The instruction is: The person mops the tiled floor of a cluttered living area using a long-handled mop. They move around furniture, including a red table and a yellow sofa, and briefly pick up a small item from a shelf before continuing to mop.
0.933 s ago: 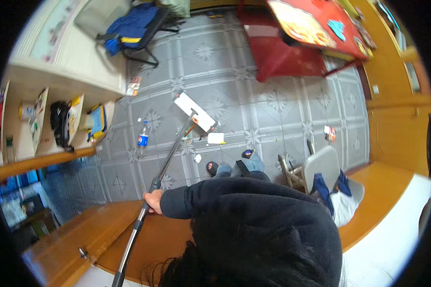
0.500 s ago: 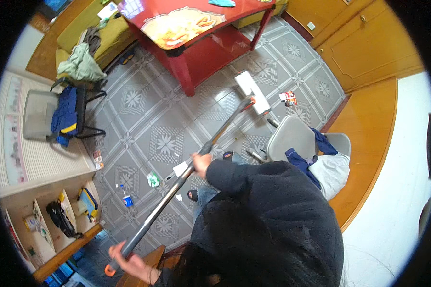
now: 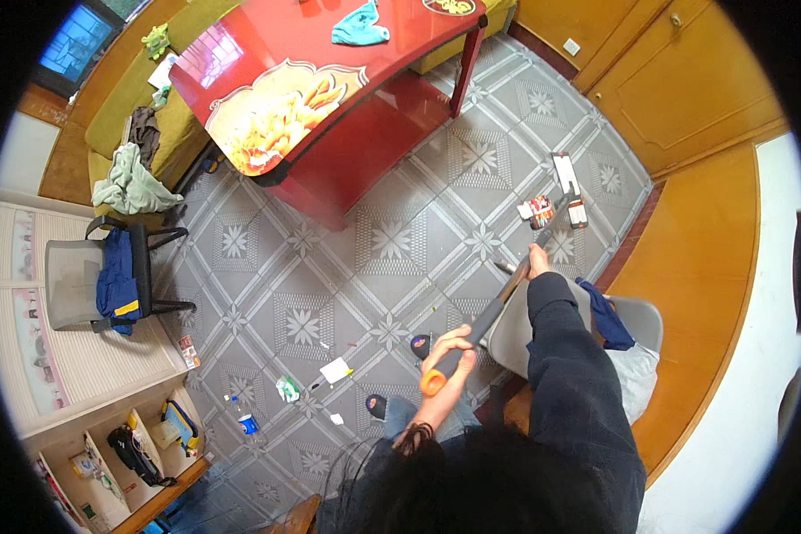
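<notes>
I hold a long-handled mop (image 3: 510,289) with a dark pole, an orange end cap and a flat white head. My left hand (image 3: 449,394) is closed round the grip near the cap. Further along, my right hand (image 3: 538,260) wraps round the pole with its arm stretched forward. The mop head (image 3: 568,178) lies on the tiled floor at the far right. Just left of it is a red-and-white packet (image 3: 537,212). White paper (image 3: 335,370), a green-and-white wrapper (image 3: 287,389) and a bottle with a blue label (image 3: 246,419) lie left of my feet.
A red table (image 3: 400,151) stands ahead, with a blue cloth (image 3: 361,25) on it. Beside my right arm is a grey chair (image 3: 507,334) with clothes. A black-framed chair (image 3: 142,267) and open shelves (image 3: 116,463) are at the left. Wooden panelling (image 3: 703,258) lines the right.
The mop has swung right, its head going from near the table to beyond the packet. Both hands have moved right with the pole, and the view has shifted.
</notes>
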A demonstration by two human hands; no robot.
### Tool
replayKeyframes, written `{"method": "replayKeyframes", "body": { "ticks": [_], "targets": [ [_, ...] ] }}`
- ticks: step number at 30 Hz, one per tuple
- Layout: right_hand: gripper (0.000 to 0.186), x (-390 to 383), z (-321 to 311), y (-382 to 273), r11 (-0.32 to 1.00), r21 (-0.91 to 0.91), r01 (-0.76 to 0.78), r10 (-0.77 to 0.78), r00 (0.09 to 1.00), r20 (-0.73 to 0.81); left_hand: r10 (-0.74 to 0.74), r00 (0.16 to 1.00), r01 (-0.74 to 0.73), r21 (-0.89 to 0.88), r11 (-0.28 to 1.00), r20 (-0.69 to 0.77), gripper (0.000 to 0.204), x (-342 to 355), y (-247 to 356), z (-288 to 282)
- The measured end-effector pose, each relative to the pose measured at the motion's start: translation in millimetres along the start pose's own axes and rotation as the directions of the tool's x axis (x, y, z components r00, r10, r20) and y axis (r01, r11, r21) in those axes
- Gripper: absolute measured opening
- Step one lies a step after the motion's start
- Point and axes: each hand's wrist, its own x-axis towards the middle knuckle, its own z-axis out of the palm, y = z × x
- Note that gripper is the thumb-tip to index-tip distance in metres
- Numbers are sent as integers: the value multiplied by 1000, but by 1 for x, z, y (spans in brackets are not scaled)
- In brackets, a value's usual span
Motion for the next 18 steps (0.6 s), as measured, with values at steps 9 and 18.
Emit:
{"method": "replayKeyframes", "body": {
  "ticks": [9,18],
  "targets": [
    [53,-146,84,27,799,-595,89,127,942,310,85,987,-64,149,987,-140,7,-55,34,-127],
    [55,-431,182,168,626,-712,317,417,635,650,203,787,-71,242,968,-582,6,-287,160,-305]
  ]
}}
